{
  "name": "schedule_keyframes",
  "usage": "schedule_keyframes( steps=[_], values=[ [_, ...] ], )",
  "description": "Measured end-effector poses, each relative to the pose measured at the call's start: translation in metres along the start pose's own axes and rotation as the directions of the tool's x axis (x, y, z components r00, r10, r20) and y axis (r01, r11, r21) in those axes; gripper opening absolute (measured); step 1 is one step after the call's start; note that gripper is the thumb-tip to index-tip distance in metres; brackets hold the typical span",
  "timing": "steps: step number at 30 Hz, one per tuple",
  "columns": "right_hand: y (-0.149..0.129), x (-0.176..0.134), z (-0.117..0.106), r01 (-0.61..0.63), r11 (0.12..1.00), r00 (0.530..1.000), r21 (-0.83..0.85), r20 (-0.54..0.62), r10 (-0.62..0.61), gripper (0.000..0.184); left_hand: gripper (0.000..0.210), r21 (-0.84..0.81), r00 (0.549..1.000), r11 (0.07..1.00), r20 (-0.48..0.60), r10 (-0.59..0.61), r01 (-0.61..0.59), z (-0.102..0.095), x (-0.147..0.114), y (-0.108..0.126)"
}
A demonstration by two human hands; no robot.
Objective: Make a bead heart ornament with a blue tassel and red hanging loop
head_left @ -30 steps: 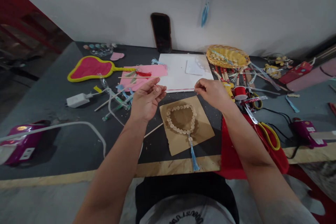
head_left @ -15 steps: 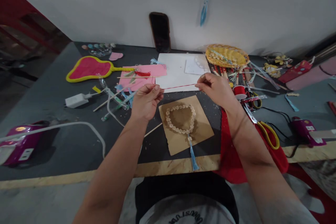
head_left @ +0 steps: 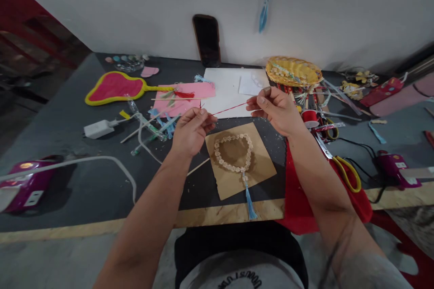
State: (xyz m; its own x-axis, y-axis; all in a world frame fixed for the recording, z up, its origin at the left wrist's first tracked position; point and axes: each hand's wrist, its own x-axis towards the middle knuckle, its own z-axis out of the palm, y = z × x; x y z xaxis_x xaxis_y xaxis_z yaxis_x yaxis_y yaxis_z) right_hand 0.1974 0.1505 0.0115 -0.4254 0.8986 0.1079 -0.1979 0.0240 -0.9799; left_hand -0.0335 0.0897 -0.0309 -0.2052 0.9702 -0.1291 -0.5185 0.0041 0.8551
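A thin red cord is stretched between my two hands above the table. My left hand pinches its left end, and a short red tip sticks up past the thumb. My right hand has the other end at its fingertips, thumb against the index finger and the remaining fingers loosely curled. Below them a bracelet of pale flower-shaped beads with a light blue tassel lies on a square of brown cardboard. The tassel hangs over the cardboard's front edge.
Behind my hands lie a white sheet and pink paper. A pink fan with yellow trim is at left. To the right are a yellow basket, a red thread spool, scissors and red cloth. A phone leans on the wall.
My right hand has turned and its fingers have opened out somewhat. The red cord now slants up to the right, and a short end shows above my left thumb. The bracelet has stayed put.
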Motion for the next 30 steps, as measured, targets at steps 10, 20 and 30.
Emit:
schedule_keyframes(
  steps=[10, 20, 30],
  values=[
    [-0.008, -0.006, 0.015, -0.057, 0.997, 0.996, 0.053, 0.065, 0.054, 0.047, 0.034, 0.181, 1.0, 0.983, 0.0, -0.003, 0.003, 0.001, 0.0, -0.004],
    [0.006, 0.001, 0.013, 0.023, 1.0, 1.0, 0.017, 0.011, -0.023, 0.046, 0.032, 0.228, 1.0, 0.974, 0.016, 0.001, -0.005, 0.005, -0.002, -0.006],
    [0.01, 0.005, 0.007, 0.043, 0.993, 0.991, -0.107, -0.121, -0.056, 0.047, 0.009, 0.684, 0.974, 0.695, 0.182, 0.132, -0.222, 0.002, -0.004, -0.007]
  ],
)
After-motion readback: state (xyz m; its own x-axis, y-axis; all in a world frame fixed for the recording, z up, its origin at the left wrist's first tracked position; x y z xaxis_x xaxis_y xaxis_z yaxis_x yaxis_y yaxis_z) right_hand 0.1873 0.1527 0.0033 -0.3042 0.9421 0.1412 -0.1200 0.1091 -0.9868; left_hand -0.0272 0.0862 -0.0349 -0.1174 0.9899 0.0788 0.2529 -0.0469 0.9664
